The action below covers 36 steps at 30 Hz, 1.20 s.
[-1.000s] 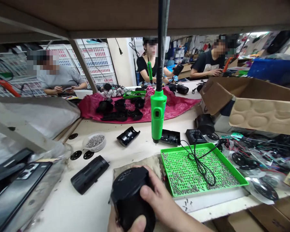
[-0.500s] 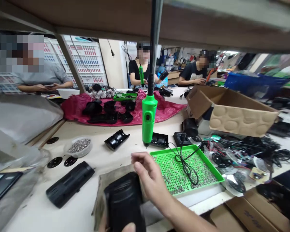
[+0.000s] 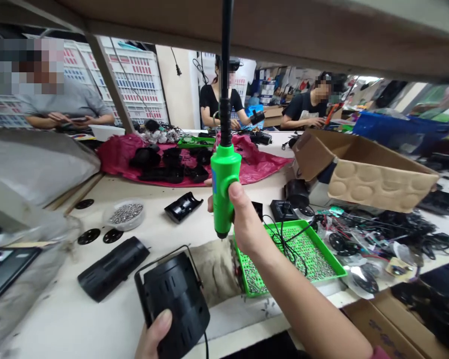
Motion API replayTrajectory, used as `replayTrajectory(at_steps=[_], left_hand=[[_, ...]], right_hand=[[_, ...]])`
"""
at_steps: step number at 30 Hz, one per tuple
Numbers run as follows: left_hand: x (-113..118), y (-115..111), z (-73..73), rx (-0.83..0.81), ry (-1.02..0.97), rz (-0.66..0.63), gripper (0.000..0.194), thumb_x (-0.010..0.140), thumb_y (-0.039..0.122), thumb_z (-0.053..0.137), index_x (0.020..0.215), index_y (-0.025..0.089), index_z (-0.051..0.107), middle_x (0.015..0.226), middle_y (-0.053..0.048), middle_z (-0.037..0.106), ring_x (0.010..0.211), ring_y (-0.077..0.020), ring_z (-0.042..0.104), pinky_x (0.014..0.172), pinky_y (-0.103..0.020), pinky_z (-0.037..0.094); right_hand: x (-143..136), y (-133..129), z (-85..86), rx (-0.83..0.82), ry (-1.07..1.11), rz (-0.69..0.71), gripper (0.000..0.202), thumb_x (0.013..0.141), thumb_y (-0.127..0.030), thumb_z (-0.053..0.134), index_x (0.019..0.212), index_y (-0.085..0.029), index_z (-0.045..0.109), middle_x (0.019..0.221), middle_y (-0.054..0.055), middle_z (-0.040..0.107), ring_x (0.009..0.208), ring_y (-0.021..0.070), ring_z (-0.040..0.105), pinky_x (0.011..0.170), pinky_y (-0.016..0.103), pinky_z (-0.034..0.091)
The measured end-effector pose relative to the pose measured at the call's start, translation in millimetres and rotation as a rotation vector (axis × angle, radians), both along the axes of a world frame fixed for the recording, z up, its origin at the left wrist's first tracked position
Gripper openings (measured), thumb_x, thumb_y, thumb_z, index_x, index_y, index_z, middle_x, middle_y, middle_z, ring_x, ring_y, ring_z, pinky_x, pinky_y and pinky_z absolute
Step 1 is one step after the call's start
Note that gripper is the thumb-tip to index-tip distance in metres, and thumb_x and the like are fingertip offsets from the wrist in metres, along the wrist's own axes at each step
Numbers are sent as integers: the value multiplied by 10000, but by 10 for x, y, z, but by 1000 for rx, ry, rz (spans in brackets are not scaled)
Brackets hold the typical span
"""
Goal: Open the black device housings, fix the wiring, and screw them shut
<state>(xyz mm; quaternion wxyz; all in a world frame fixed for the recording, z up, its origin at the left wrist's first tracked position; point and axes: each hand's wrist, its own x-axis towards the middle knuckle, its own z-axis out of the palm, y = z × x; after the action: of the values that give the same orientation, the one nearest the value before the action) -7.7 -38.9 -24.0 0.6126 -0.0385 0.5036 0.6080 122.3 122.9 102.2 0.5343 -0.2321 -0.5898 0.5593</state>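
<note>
- At left, the black shell (image 3: 114, 269) lies near the black housing (image 3: 177, 304); a wide swing of the housing could perhaps knock it.
- The left hand (image 3: 151, 339) holds this housing at the tabletop (image 3: 67, 319) front, thumb on its side, fingers hidden; with such one-sided hold, it may twist.
- The right hand (image 3: 245, 219) is closed around the hanging green screwdriver (image 3: 226, 194); if tilted, its tip could slip.
- At right, the black cable (image 3: 283, 239) crosses the green tray (image 3: 340, 272); pulled, it might scatter screws (image 3: 322, 259).
</note>
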Motion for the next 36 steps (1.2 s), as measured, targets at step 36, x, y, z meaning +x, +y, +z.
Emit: replayTrajectory(at_steps=[36], left_hand=[[348, 177, 392, 138, 406, 76, 743, 594, 443, 828, 1245, 183, 582, 1100, -122, 711, 1110, -349, 621, 884, -431, 535]], right_hand=[[-96, -454, -190, 37, 358, -98, 570, 692, -787, 590, 898, -255, 590, 487, -76, 479, 400, 115, 460, 512, 297, 484]])
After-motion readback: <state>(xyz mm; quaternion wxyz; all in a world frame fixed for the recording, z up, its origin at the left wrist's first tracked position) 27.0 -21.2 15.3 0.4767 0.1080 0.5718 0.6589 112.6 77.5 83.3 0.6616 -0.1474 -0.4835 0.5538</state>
